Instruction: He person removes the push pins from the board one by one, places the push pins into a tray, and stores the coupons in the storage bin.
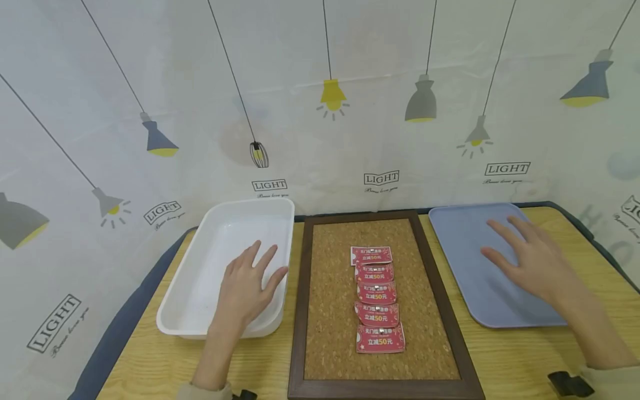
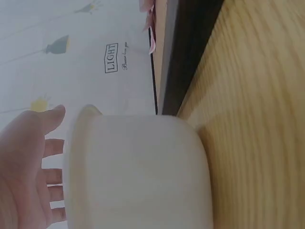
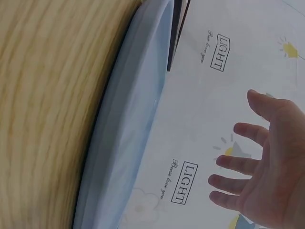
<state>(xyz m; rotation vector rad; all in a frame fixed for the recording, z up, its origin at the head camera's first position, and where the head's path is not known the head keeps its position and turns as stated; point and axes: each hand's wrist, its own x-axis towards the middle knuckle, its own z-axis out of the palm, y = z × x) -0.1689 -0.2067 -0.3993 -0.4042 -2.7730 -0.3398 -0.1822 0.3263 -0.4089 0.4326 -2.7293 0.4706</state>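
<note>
In the head view my left hand [image 1: 247, 286] hovers over the white basin [image 1: 175, 300], fingers spread and holding nothing. The left wrist view shows that hand beside the basin's rim. My right hand [image 1: 532, 258] is held above the blue tray [image 1: 455, 250], its fingers apart and grasping nothing; in the right wrist view a gap separates it from the tray. Between the hands lies a cork board [image 1: 330, 333] with a dark brown frame. Several red coupons [image 1: 380, 340] run down its middle in an overlapping column, each with a small shiny pin-like spot near its top.
Everything stands on a wood-grain table [image 1: 135, 355]. Behind it hangs a pale cloth [image 1: 300, 128] printed with lamps and the word LIGHT. The basin is left of the board and the tray right of it. Dark wrist straps [image 1: 570, 383] show at the sleeves.
</note>
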